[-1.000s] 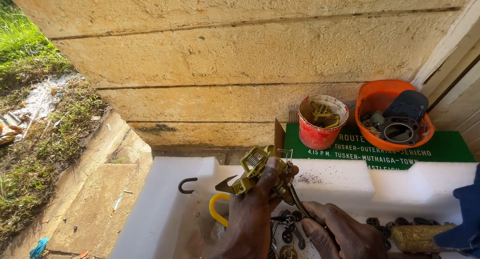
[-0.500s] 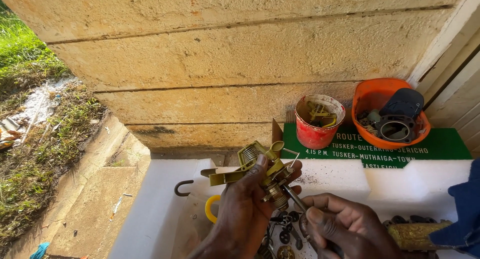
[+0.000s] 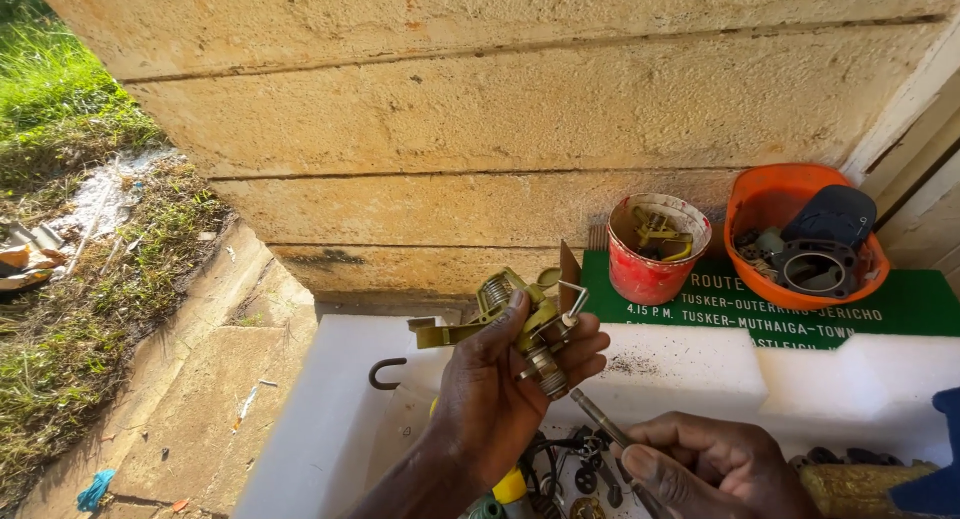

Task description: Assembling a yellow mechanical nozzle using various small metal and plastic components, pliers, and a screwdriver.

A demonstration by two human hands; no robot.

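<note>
The left hand (image 3: 500, 379) grips a brass sprinkler head with a coiled spring and threaded base (image 3: 515, 314), fingers closed around it, raised above the white foam tray (image 3: 690, 369); the right hand (image 3: 700, 464) pinches a thin grey metal rod (image 3: 600, 417) just below; a red plastic cup (image 3: 655, 249) stands behind.

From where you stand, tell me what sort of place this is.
Probably an outdoor repair spot beside a building: a rough stone-block wall, grass along a concrete kerb, and a red tub and orange bowl of metal parts behind the left hand holding a brass fitting.
</note>
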